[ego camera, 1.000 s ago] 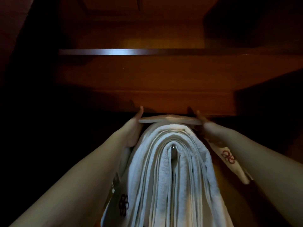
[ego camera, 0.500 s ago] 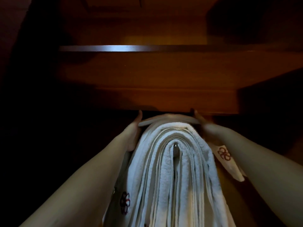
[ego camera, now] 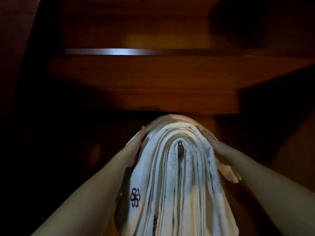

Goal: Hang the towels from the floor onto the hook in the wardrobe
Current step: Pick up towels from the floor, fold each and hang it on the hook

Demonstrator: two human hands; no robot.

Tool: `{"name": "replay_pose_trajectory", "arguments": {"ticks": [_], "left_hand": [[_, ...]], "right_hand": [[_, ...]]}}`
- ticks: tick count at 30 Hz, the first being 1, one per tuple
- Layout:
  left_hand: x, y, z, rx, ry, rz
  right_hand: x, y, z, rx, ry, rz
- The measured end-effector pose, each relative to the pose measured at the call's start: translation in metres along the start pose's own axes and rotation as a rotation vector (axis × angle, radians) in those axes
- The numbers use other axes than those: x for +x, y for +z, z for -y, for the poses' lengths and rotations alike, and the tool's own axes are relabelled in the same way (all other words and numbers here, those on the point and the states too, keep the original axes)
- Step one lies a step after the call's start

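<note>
Inside the dark wooden wardrobe (ego camera: 153, 79), a thick bundle of white towels (ego camera: 179, 176) hangs folded over a metal hook (ego camera: 180, 145). Only the small shiny tip of the hook shows, in the middle of the innermost fold. The layers of the towels arch over it and fall down on both sides toward the bottom of the view.

The left hand (ego camera: 136, 143) lies flat against the left side of the bundle near its top, with the fingers straight and pointing upward along the cloth. The right hand (ego camera: 211, 142) rests on the right side at about the same height; its fingers also look stretched along the outer layer, but the light is weak there, so I cannot tell if they pinch the cloth. Both hands touch the outermost towel, which lies over the top of the others.

A red flower-like emblem (ego camera: 135, 197) is stitched on the left outer layer, lower down. Above the towels a wooden shelf (ego camera: 153, 97) crosses the wardrobe, and higher up a pale shiny strip (ego camera: 119, 51) catches the light.
</note>
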State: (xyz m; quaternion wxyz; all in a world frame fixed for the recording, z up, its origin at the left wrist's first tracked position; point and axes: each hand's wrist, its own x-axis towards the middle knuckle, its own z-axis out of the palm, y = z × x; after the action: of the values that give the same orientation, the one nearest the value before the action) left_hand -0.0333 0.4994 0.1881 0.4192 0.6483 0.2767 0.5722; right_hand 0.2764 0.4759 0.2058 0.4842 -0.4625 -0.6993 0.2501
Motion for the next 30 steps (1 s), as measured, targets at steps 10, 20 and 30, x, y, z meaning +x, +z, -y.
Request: {"name": "replay_pose_trajectory", "arguments": {"ticks": [10, 20, 30], "left_hand": [[-0.092, -0.016, -0.007, 0.142, -0.078, 0.141], [-0.212, 0.033, -0.006, 0.164, -0.015, 0.046], [-0.355, 0.13, 0.105, 0.472, -0.137, 0.515]], "right_hand": [[-0.103, 0.015, 0.011, -0.097, 0.137, -0.187], [-0.258, 0.055, 0.035, -0.106, 0.12, -0.327], [-0.485, 0.055, -0.047, -0.598, 0.451, -0.036]]}}
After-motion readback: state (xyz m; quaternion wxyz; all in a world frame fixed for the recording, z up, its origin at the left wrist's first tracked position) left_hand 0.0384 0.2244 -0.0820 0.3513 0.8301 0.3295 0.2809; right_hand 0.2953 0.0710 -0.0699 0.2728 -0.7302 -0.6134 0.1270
